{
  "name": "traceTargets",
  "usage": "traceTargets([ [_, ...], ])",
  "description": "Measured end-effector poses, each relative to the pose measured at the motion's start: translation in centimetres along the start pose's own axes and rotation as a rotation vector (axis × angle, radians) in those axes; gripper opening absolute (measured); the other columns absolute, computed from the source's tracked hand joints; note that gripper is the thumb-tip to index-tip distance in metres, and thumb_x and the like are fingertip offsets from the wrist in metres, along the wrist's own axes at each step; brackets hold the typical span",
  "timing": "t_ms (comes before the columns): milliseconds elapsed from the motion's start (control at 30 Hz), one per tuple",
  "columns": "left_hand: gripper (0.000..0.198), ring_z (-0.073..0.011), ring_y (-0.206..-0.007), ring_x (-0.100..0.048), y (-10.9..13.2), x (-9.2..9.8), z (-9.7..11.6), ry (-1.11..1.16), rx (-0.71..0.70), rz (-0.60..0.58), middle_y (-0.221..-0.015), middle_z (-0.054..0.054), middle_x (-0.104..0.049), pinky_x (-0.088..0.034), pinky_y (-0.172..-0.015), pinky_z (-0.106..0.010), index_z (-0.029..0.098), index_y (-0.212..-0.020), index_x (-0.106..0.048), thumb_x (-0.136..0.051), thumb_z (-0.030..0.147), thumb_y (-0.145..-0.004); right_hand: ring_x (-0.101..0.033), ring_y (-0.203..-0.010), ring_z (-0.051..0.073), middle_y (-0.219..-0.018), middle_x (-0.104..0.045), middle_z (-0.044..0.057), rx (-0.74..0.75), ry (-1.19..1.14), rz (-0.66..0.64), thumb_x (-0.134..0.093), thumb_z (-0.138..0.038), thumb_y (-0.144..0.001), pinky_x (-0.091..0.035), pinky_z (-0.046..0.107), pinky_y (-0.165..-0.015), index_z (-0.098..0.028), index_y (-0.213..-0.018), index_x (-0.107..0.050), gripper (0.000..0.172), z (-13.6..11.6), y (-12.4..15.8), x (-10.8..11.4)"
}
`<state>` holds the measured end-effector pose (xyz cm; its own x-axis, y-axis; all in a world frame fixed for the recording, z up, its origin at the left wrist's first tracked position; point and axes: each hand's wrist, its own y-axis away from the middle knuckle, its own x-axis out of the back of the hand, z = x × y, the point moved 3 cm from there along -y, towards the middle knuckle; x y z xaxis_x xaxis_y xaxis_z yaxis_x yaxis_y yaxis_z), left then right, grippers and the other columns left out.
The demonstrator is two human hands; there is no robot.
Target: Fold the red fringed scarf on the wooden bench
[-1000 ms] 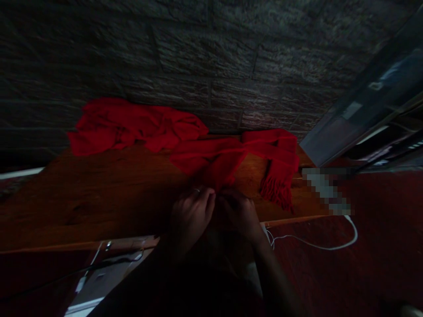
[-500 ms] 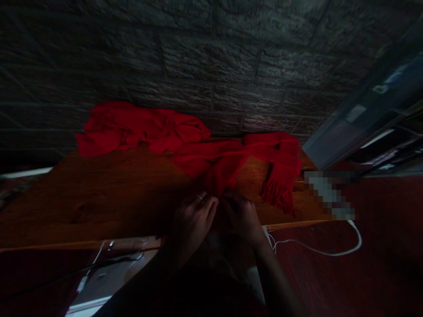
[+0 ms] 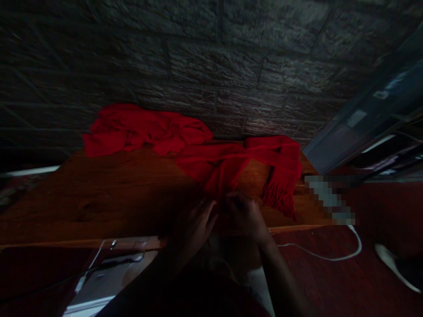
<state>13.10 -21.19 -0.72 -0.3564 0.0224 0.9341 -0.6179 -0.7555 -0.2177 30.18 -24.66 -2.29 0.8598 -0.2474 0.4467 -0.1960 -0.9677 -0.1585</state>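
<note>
A red scarf (image 3: pixel 214 165) lies in loose folds across a wooden table (image 3: pixel 125 189), one fringed end (image 3: pixel 280 198) hanging toward the table's front at the right. Its other end narrows down between my two hands. My left hand (image 3: pixel 198 222) is at the left of that end, fingers bent and closed on the cloth, as far as the dim light shows. On the right side, my right hand (image 3: pixel 247 215) has its fingers curled in a pinch on the cloth. The fingertips and the cloth's edge are dark and partly hidden.
More bunched red cloth (image 3: pixel 142 130) lies against the stone block wall (image 3: pixel 211 66). A pixelated pale object (image 3: pixel 330 198) is at the table's right end, a white cable (image 3: pixel 357 246) running from it. A white-soled shoe (image 3: pixel 393 268) is on the red floor.
My hands have drawn slightly apart at the scarf's near end. The view has shifted slightly, and a shoe has come into sight at the lower right.
</note>
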Motion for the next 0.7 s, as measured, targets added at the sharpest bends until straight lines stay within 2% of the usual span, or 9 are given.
traceTargets([
  [133, 0.03, -0.0264, -0.098, -0.067, 1.2, -0.5, -0.3, -0.07, 0.017, 0.038, -0.112, -0.01, -0.071, -0.051, -0.086, -0.04, 0.018, -0.122, -0.064, -0.052, 0.027, -0.096, -0.07, -0.079, 0.017, -0.097, -0.074, 0.005, 0.061, 0.141, 0.061, -0.053, -0.032, -0.091, -0.052, 0.026, -0.07, -0.02, -0.108, -0.067, 0.025, -0.4, -3.2, 3.6],
  [233, 0.027, -0.0258, -0.096, -0.068, 2.0, -0.1, -0.5, -0.068, 0.0, 0.037, -0.108, -0.01, -0.072, -0.053, -0.085, -0.039, 0.019, -0.114, -0.069, -0.053, 0.032, -0.096, -0.069, -0.069, 0.017, -0.082, -0.073, 0.004, 0.022, 0.283, 0.036, -0.053, -0.03, -0.091, -0.049, 0.026, -0.064, -0.02, -0.102, -0.068, 0.021, -0.2, -7.4, 6.1],
  [300, 0.028, -0.0236, -0.093, -0.068, 1.8, 0.7, -0.8, -0.025, -0.027, 0.027, -0.104, -0.008, -0.073, -0.053, -0.083, -0.036, 0.021, -0.106, -0.071, -0.05, 0.037, -0.098, -0.067, -0.066, 0.017, -0.078, -0.073, 0.005, 0.003, 0.394, -0.003, -0.056, -0.028, -0.09, -0.047, 0.025, -0.063, -0.02, -0.096, -0.069, 0.016, 0.3, -10.3, 7.0],
  [367, 0.033, -0.0225, -0.093, -0.069, 0.9, 1.6, -1.3, -0.002, -0.007, 0.056, -0.108, -0.007, -0.072, -0.053, -0.083, -0.035, 0.022, -0.104, -0.071, -0.043, 0.039, -0.1, -0.066, -0.067, 0.016, -0.078, -0.072, 0.005, 0.038, 0.471, -0.043, -0.059, -0.025, -0.088, -0.045, 0.025, -0.064, -0.02, -0.09, -0.069, 0.012, 0.8, -12.7, 7.0],
  [467, 0.036, -0.0256, -0.104, -0.067, -0.9, 2.2, -2.4, -0.046, 0.093, 0.129, -0.12, -0.01, -0.069, -0.053, -0.087, -0.037, 0.021, -0.117, -0.068, -0.04, 0.038, -0.101, -0.064, -0.068, 0.015, -0.078, -0.072, 0.003, 0.127, 0.449, -0.049, -0.061, -0.024, -0.085, -0.043, 0.024, -0.063, -0.02, -0.085, -0.07, 0.01, 1.7, -14.6, 5.8],
  [567, 0.039, -0.0271, -0.103, -0.068, -2.2, 1.4, -3.1, -0.073, 0.147, 0.087, -0.119, -0.012, -0.07, -0.053, -0.088, -0.038, 0.017, -0.124, -0.064, -0.04, 0.038, -0.101, -0.061, -0.063, 0.014, -0.072, -0.07, 0.001, 0.168, 0.38, 0.0, -0.06, -0.03, -0.086, -0.042, 0.023, -0.059, -0.019, -0.084, -0.07, 0.015, 3.1, -14.4, 4.5],
  [700, 0.04, -0.0263, -0.094, -0.071, -2.6, 0.3, -3.8, 0.007, 0.174, 0.024, -0.111, -0.011, -0.073, -0.053, -0.085, -0.037, 0.017, -0.12, -0.065, -0.037, 0.038, -0.101, -0.059, -0.062, 0.013, -0.071, -0.068, 0.001, 0.191, 0.337, 0.018, -0.063, -0.038, -0.085, -0.041, 0.024, -0.06, -0.02, -0.082, -0.071, 0.02, 4.6, -13.7, 4.1],
])
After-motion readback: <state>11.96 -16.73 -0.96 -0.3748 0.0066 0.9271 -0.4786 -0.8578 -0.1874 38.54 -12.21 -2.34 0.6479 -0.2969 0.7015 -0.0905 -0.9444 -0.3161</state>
